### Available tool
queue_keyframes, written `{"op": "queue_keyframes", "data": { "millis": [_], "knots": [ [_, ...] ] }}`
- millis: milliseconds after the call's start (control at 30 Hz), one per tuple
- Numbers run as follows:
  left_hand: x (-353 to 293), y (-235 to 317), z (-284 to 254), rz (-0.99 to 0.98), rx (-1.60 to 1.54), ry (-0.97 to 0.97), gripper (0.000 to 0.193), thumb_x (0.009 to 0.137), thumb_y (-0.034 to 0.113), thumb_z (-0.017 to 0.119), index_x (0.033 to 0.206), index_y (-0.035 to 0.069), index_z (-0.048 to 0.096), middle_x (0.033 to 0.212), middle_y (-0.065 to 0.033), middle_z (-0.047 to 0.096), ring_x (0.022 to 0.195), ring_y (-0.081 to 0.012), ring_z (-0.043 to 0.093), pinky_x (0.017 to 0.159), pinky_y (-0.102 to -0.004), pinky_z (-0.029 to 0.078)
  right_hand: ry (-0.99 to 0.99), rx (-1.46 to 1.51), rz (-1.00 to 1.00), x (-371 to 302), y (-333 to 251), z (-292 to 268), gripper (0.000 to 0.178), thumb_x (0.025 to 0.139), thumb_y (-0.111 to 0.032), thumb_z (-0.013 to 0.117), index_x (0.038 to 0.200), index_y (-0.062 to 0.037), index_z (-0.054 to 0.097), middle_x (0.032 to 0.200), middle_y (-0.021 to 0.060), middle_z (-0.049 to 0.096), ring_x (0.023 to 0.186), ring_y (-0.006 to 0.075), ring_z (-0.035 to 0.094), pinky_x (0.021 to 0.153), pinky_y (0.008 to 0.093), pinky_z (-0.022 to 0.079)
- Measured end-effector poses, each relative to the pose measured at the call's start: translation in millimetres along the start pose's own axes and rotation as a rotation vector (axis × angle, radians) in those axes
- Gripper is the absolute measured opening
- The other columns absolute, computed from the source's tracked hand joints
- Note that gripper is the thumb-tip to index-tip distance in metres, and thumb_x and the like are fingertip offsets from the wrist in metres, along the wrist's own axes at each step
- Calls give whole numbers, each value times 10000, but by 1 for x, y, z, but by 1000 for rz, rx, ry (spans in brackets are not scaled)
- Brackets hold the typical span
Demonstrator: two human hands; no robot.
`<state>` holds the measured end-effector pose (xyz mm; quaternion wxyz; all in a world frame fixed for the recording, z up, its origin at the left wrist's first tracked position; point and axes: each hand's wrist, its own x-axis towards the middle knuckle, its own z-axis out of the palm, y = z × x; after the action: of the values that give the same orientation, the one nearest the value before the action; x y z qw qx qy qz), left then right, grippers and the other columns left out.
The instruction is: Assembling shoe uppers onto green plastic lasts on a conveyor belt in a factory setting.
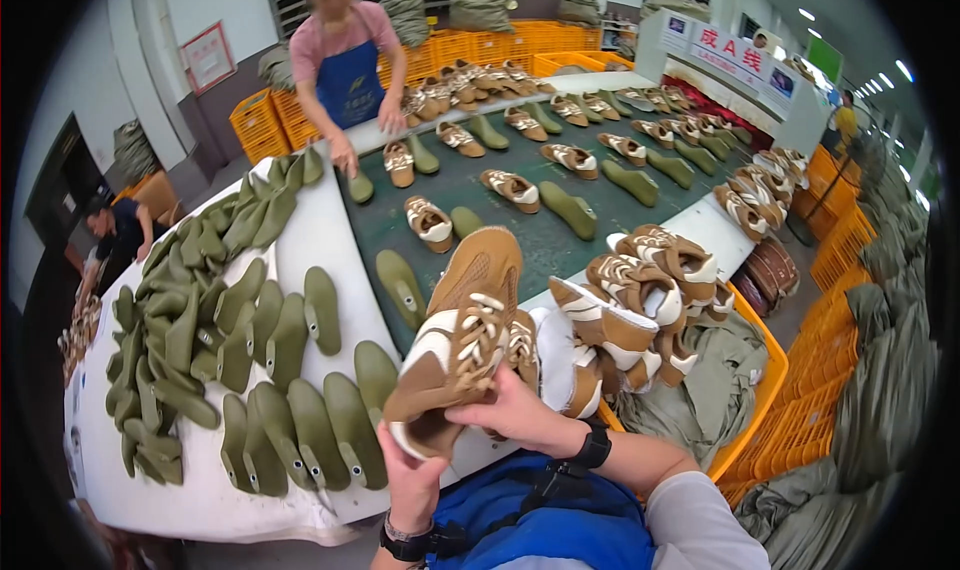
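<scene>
A brown and white lace-up shoe upper (460, 345) is held up in front of me, toe pointing away and its opening toward me. My left hand (410, 478) grips it at the heel. My right hand (522, 410) is closed on the side of the collar, thumb at the opening. Just left of the shoe lie green shoe lasts (352, 425) in a row on the white table edge. Another green last (400, 285) rests on the dark belt beyond. Close to my right hand is a heap of similar shoe uppers (640, 290), partly hidden by the held one.
The dark green conveyor belt (390, 232) carries rows of uppers and lasts. More lasts (190, 310) pile on the white table at left. A co-worker in a blue apron (350, 85) touches a last across the belt. An orange crate (768, 370) with grey-green cloth stands at my right.
</scene>
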<state>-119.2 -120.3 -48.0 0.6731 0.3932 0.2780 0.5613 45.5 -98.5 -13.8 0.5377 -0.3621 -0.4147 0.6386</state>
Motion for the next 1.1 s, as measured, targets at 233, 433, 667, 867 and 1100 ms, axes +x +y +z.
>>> {"op": "queue_keyframes", "data": {
  "millis": [233, 433, 667, 867, 1100],
  "knots": [
    [16, 27, -2, 387, 778, 227, 757, 687, 72, 746, 1323, 51, 333, 1308, -127, 430, 1188, -276, 471, 1004, -382, 395, 194, -607, -338, 6, 24, -4, 837, 722, -118, 719, 1390, 45, 241, 1121, 180, 605, 991, 237, 631, 843, 328, 497],
    [30, 38, 4, 753, 1418, 55, 462, 687, 29, 682, 1130, -7, 555, 1137, -182, 547, 967, -337, 574, 812, -372, 500, 113, -698, -290, 7, 17, -9, 892, 730, -161, 678, 1432, 56, 173, 1051, 223, 633, 937, 283, 659, 795, 329, 504],
    [36, 29, 13, 591, 1284, 98, 261, 778, 11, 607, 1031, -49, 576, 833, -172, 613, 715, -313, 612, 641, -379, 499, 29, -682, -161, 6, 1, -19, 808, 743, -119, 709, 1407, 55, 282, 1091, 134, 623, 933, 160, 626, 824, 284, 494],
    [37, 26, 15, 604, 1229, 72, 203, 770, 2, 616, 967, -37, 581, 759, -150, 599, 641, -301, 587, 587, -364, 484, 220, -1243, -820, -1, -12, -12, 451, 677, -100, 742, 1114, -81, 634, 790, 72, 568, 640, 218, 567, 580, 302, 469],
    [30, 27, 23, 738, 1322, 54, 214, 750, 4, 644, 954, -18, 587, 758, -143, 605, 649, -299, 592, 588, -362, 485, 103, -1235, -809, -7, -19, 0, 280, 683, -24, 673, 953, -97, 686, 679, 44, 486, 582, 194, 528, 496, 313, 423]
  ]
}}
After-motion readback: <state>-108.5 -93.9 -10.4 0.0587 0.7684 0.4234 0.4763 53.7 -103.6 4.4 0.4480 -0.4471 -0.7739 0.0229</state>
